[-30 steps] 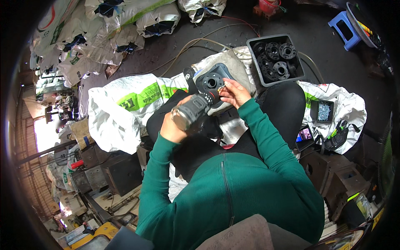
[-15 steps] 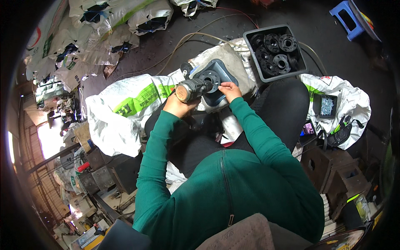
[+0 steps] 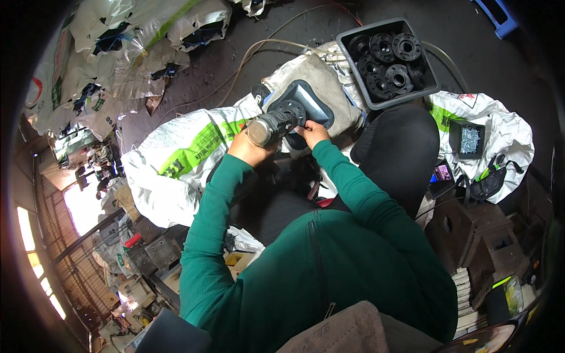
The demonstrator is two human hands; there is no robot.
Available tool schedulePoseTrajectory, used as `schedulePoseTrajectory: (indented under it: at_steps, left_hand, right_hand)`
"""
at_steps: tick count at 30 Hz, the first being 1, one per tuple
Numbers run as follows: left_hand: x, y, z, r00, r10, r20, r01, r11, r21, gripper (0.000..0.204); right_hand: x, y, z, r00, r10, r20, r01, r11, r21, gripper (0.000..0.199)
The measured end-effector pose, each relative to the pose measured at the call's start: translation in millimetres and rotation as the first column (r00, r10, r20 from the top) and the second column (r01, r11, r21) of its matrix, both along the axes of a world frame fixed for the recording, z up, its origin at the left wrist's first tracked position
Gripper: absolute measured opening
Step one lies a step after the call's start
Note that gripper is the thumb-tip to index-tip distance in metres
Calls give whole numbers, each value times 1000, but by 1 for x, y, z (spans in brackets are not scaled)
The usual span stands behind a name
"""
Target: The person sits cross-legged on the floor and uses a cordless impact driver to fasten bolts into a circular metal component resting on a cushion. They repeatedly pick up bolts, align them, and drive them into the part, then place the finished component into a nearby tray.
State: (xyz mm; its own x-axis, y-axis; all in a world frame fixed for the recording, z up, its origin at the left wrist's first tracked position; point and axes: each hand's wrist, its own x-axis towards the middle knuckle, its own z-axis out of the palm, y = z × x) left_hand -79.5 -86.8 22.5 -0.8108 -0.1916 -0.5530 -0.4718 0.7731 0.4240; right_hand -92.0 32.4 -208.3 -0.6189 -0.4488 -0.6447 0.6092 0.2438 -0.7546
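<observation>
My left hand (image 3: 249, 148) is wrapped round a dark cordless drill (image 3: 269, 127), whose nose points away from me at a round black flange (image 3: 293, 109). The drill partly covers that flange, so I cannot see whether its tip touches it. Under the flange is a blue-grey moulded housing (image 3: 321, 109) with a hollow middle, lying on a grey cloth-covered sack (image 3: 327, 72). My right hand (image 3: 316, 134) has its fingers pinched together at the near right side of the flange. Whether those fingertips grip the flange or a small piece is hidden.
Ahead on the right stands a grey bin (image 3: 388, 106) holding several black flanges (image 3: 406, 47). A small black box of silvery screws (image 3: 469, 140) lies on a white sack (image 3: 512, 141) to my right. Another white sack (image 3: 170, 194) lies left; a hose (image 3: 247, 53) crosses the floor.
The drill has shifted a little across the flange and now hides more of it. My right hand has moved slightly left and nearer the drill. The whole view has tilted a little.
</observation>
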Motion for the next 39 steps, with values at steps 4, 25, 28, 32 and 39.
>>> schedulePoseTrajectory:
  at_steps: [4, 25, 28, 32, 39]
  left_hand:
    - [0, 2, -5, 998, -53, 28, 55, 995, -84, 44]
    - [10, 13, 1, 998, 32, -51, -36, 997, -70, 57]
    - [47, 15, 33, 960, -140, -244, 127, 990, -66, 46]
    - [138, 23, 58, 909, 17, -416, 50, 988, 149, 57]
    - [284, 80, 23, 980, 201, -9, -201, 980, -5, 69]
  right_hand:
    - [1, 0, 3, 1000, 5, -26, -5, 1000, -20, 32]
    - [-6, -3, -25, 923, 104, -372, -77, 993, 85, 26]
    - [-8, 2, -25, 934, -15, -357, -10, 998, -69, 29]
    - [-16, 6, -3, 867, 302, -395, -219, 945, 243, 45]
    - [7, 50, 95, 605, 352, -714, -410, 907, 100, 40]
